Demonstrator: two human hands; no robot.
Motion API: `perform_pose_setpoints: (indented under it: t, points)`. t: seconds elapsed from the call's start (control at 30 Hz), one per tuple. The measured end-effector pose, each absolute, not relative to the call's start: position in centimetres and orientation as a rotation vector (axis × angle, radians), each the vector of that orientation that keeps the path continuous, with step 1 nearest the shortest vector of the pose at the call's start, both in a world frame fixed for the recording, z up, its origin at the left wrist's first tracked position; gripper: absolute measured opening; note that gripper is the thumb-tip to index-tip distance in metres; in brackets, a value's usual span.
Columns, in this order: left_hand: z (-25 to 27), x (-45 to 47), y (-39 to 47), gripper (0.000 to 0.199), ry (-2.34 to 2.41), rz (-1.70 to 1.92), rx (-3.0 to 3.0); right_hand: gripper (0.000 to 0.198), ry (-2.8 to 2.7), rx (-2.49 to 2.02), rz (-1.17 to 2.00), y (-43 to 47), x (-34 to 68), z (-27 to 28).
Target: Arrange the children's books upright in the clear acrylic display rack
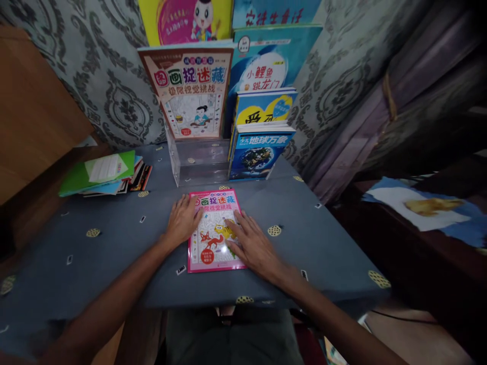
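Note:
A pink-bordered picture book (pixel 213 258) lies flat, cover up, near the front of the table, with a red fox and a yellow cat on it. My left hand (pixel 182 218) rests over its upper left edge, fingers stretched out. Across the right side of the cover lies my right hand (pixel 254 243), its fingers spread and touching the book. Just behind the book stands a clear tiered book rack (pixel 201 172). A brown-bordered picture book (pixel 194 101) leans on it, and a blue earth book (pixel 261 152) stands at its lower right.
More books, including a teal one (pixel 274 56), stand higher on the rack. To the left, several books form a stack (pixel 104 172) on the dark patterned tablecloth (pixel 114 228). A patterned curtain (pixel 110 71) hangs behind. Off the table's right edge lies a blue and white cloth (pixel 391 195).

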State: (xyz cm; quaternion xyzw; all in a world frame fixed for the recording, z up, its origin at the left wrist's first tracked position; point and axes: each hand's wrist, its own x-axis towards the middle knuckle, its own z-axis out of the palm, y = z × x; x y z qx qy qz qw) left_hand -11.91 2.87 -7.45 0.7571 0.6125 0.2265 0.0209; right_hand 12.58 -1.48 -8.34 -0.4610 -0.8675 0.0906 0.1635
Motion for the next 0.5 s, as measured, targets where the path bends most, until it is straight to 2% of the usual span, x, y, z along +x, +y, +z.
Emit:
perform_pose_setpoints:
  t: [0.13,0.3,0.4,0.5]
  points:
    - [-7.5,-13.0,3.8,0.041,1.619,0.957,2.124,0.052,-2.447,-1.287,0.267,-1.4,12.8,-8.7]
    - [-7.9,-13.1,4.4,0.051,1.3,1.346,1.327,0.053,-2.409,-1.268,0.267,-1.3,12.9,-8.9]
    - [-7.6,-12.1,3.8,0.054,1.085,1.248,0.932,0.053,-2.375,-1.256,0.322,-1.2,13.1,-9.3]
    - [-6.6,-11.2,3.0,0.053,0.919,1.129,0.795,0.056,-2.298,-1.225,0.439,-1.0,13.4,-9.7]
